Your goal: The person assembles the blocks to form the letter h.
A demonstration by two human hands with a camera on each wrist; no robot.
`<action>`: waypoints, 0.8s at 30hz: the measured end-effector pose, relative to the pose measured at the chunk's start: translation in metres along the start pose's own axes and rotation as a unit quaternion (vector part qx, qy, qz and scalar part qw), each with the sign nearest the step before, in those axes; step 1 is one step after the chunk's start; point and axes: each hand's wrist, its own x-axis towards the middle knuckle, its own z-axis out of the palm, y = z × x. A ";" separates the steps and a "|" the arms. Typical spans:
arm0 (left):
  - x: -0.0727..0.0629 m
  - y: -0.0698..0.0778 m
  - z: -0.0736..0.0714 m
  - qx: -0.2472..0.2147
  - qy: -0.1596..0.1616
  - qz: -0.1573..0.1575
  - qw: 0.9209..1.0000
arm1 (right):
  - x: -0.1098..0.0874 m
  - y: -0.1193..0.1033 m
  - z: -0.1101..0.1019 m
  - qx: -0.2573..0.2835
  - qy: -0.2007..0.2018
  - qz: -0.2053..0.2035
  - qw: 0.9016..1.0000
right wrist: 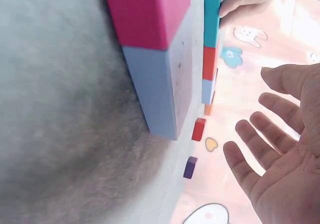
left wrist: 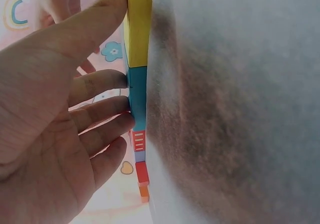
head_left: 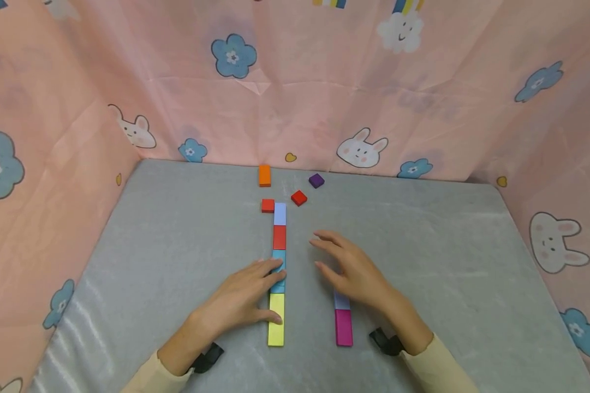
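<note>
A straight row of blocks runs away from me: yellow (head_left: 276,335), blue (head_left: 279,287), red (head_left: 279,238) and periwinkle (head_left: 280,214). My left hand (head_left: 236,295) rests on it with fairly straight fingers, the fingertips touching the blue block and the thumb at the yellow one. Right of this row, a magenta block (head_left: 344,328) lies end to end with another periwinkle block (right wrist: 152,91), whose far part my right hand covers in the head view. That right hand (head_left: 356,270) hovers with loosely spread fingers and holds nothing, as the right wrist view shows.
Against the far end of the row sits a small red block (head_left: 267,206). Beyond are an orange block (head_left: 264,176), another red block (head_left: 299,197) and a purple block (head_left: 316,180). A pink printed curtain (head_left: 295,109) borders the grey tabletop (head_left: 177,218).
</note>
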 end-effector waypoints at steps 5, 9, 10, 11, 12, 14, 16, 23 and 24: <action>0.000 0.000 -0.001 0.002 -0.003 0.004 1.000 | 0.013 0.002 -0.001 -0.003 0.000 0.001 1.000; 0.001 0.001 -0.001 0.005 -0.003 0.006 1.000 | 0.023 0.003 -0.003 -0.012 -0.005 0.002 1.000; 0.001 0.000 -0.001 0.007 -0.003 0.006 1.000 | 0.025 0.003 -0.004 -0.014 -0.006 0.000 1.000; 0.001 0.000 -0.001 0.009 -0.004 0.005 1.000 | 0.028 0.003 -0.005 -0.015 -0.009 -0.003 1.000; 0.002 0.000 0.000 0.010 -0.004 0.005 1.000 | 0.031 0.003 -0.006 -0.016 -0.010 -0.005 1.000; 0.002 0.000 0.000 0.012 -0.004 0.005 1.000 | 0.036 0.003 -0.008 -0.020 -0.012 -0.007 1.000; 0.003 0.000 0.000 0.011 -0.004 0.006 1.000 | 0.042 0.004 -0.011 -0.021 -0.015 -0.008 1.000; 0.002 -0.001 -0.001 0.010 -0.007 0.002 1.000 | 0.063 0.006 -0.014 -0.019 -0.044 0.002 0.999; 0.002 -0.001 -0.001 0.011 -0.005 0.003 1.000 | 0.065 0.006 -0.014 -0.018 -0.047 0.005 0.999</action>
